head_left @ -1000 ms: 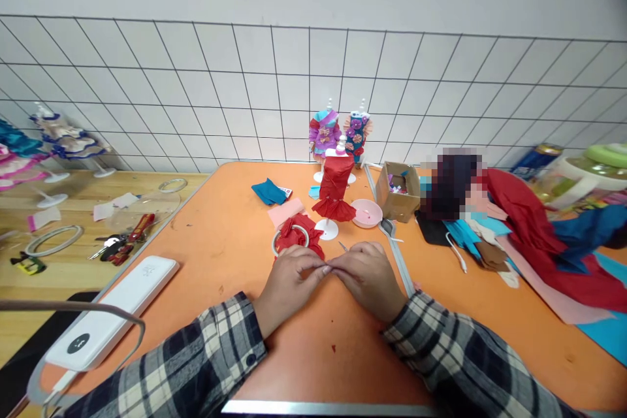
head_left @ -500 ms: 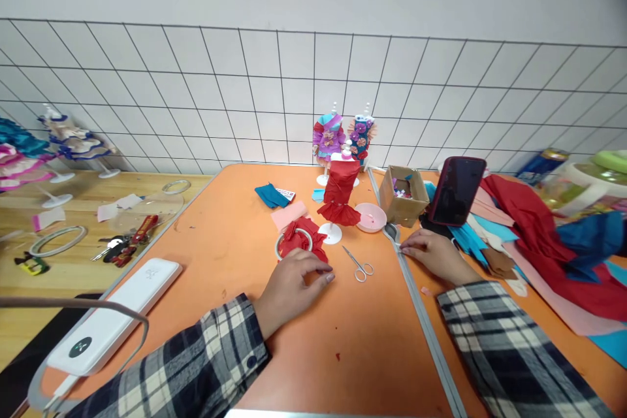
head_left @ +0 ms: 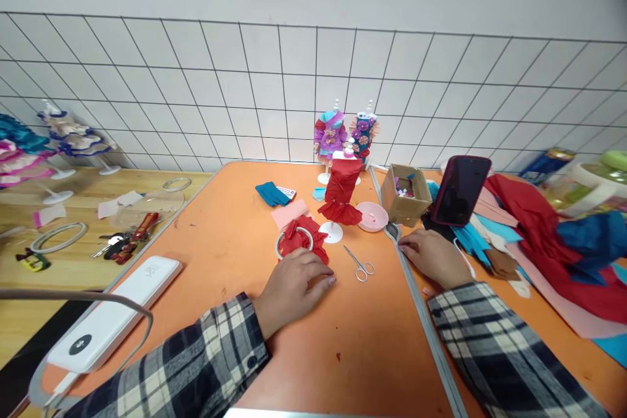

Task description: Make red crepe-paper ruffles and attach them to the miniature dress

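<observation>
My left hand (head_left: pixel 296 284) rests palm down on the orange table, its fingers loosely apart and holding nothing. Just beyond its fingers lie crumpled red fabric (head_left: pixel 318 248) and a pale ring (head_left: pixel 277 247). A doll-sized dress form in a red dress (head_left: pixel 341 186) stands upright on a white base further back. Small scissors (head_left: pixel 361 268) lie between my hands, apart from both. On the right, my right hand (head_left: pixel 435 258) is by the grey strip (head_left: pixel 416 300), fingers drawn together and bent down; whatever is under the fingertips is hidden. A dark rounded object (head_left: pixel 392 230) lies close to them.
A pink dish (head_left: pixel 373 217), a cardboard box (head_left: pixel 405 199) of small pieces and a propped phone (head_left: pixel 461 191) stand behind my right hand. Colourful fabric (head_left: pixel 548 241) is piled at right. A white power bank (head_left: pixel 117 313) with a cable lies left. Two dressed forms (head_left: pixel 330 134) stand behind.
My right hand has shifted slightly left and its fingers are drawn closer together. My left hand stays almost in place. The view has tilted a little.
</observation>
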